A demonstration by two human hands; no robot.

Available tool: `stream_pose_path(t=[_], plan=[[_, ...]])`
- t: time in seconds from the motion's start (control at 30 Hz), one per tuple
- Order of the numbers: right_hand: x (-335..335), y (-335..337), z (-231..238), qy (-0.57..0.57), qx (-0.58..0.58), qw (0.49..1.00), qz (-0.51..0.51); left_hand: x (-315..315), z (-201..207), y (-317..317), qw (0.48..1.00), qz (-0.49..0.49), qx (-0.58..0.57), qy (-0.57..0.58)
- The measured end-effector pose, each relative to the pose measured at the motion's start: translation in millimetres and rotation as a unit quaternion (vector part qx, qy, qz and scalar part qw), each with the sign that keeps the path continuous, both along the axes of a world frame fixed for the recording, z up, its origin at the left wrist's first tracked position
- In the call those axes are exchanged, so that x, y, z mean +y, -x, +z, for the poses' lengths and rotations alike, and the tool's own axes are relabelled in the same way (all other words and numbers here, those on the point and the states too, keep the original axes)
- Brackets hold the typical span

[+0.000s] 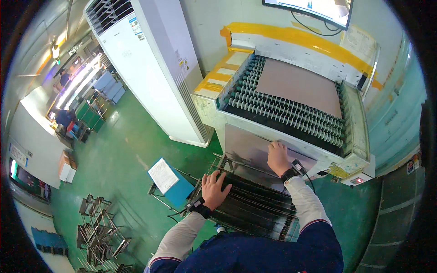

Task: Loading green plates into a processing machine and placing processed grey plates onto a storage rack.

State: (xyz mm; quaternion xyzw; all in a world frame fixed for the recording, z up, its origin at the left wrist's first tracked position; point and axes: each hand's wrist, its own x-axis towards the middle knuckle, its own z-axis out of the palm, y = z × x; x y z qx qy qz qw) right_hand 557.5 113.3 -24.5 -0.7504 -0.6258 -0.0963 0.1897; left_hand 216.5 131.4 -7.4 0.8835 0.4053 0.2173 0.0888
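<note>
Panels stand on edge in a slotted wire rack (255,207) just below the outfeed of a roller conveyor machine (291,107). The left hand (215,190) lies flat on the rack's upper left edge, fingers spread and clamped on nothing. The right hand (277,157) pinches the top edge of a grey metal sheet (248,148) that leans tilted between the machine's front and the rack. A brown panel (298,86) lies on the rollers above. A tall white air conditioner (150,63) stands on the green floor (123,154) to the left, near a blue clipboard (168,179).
</note>
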Motion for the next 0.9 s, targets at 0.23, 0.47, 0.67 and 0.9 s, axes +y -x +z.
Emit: stream_pose_path(t=[0.23, 0.47, 0.67, 0.9], plan=[[13, 9, -12, -0.001, 0.160, 0.987, -0.030, 1, -3, 2, 1.000, -0.003, 0.000, 0.007], [19, -9, -33, 0.082, 0.105, 0.991, -0.015, 2, -5, 3, 1.000, -0.011, -0.010, 0.011], [14, -37, 35, 0.016, 0.101, 0.994, -0.041, 2, -5, 2, 1.000, -0.002, -0.012, 0.014], [-59, -107, 157, -0.227, 0.308, 0.920, -0.091, -1, 1, 3, 0.999, -0.006, -0.007, 0.040]])
